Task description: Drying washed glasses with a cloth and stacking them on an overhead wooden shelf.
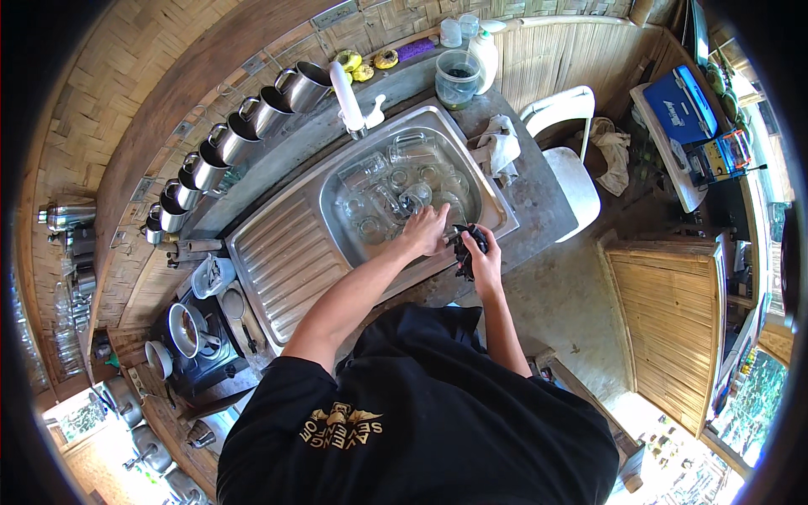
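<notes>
In the metal sink [330, 220], clear glass mugs and drinking glasses [412, 150] lie crowded together, several on their sides. My left hand [426, 231] reaches over the near right part of the basin, just above the glasses. At least one of its fingers is stretched out, and the others are partly hidden. Just right of it, at the sink's near edge, my right hand [486, 261] is closed around a black, uneven object [465, 251] with a small shiny part. What kind of object it is cannot be made out.
A white tap [347, 99] rises behind the basin. The ribbed drainboard [282, 265] lies left. A white cloth [502, 150] rests on the right counter beside a plastic chair [572, 189]. Steel mugs [303, 87] hang along the back ledge. A clear tub [457, 77] stands behind.
</notes>
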The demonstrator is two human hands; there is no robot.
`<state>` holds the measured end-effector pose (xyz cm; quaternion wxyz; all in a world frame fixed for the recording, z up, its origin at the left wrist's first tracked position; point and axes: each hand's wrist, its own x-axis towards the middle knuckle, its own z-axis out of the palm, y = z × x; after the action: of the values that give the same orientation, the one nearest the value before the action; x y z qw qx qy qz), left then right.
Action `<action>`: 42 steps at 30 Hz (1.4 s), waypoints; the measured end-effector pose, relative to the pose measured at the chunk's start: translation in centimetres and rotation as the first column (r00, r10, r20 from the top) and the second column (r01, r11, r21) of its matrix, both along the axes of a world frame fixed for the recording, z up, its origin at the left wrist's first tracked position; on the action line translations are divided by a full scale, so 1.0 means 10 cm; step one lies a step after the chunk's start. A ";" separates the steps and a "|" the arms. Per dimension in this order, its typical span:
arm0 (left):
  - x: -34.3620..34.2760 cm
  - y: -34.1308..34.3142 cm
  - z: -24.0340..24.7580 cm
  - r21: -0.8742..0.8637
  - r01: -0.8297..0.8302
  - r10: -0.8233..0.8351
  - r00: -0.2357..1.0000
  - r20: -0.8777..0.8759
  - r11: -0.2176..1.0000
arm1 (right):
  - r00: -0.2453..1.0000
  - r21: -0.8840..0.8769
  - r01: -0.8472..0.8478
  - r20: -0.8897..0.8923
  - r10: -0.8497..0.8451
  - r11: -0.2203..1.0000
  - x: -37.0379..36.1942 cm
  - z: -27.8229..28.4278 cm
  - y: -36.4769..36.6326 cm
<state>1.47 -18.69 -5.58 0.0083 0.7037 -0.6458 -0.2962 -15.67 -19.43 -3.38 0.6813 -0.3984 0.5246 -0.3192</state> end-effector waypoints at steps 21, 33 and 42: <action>0.83 0.70 0.11 0.813 -0.101 0.818 0.014 -0.575 0.573 | 0.972 0.102 0.050 0.225 -0.072 0.994 0.09 0.14 0.02; 0.73 1.71 0.32 0.683 -0.187 0.600 -0.355 -0.717 0.706 | 0.967 -0.224 -0.086 0.216 0.135 0.971 0.53 0.46 0.31; 0.77 2.38 0.27 0.695 -0.216 0.454 -0.620 -0.640 0.686 | 0.699 -0.441 -0.702 -0.279 0.658 0.559 0.62 0.85 0.84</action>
<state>9.13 5.08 -2.86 0.5913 0.3140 0.0250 -0.7423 -9.51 -11.02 5.11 0.5955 -0.7495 0.2514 -0.1429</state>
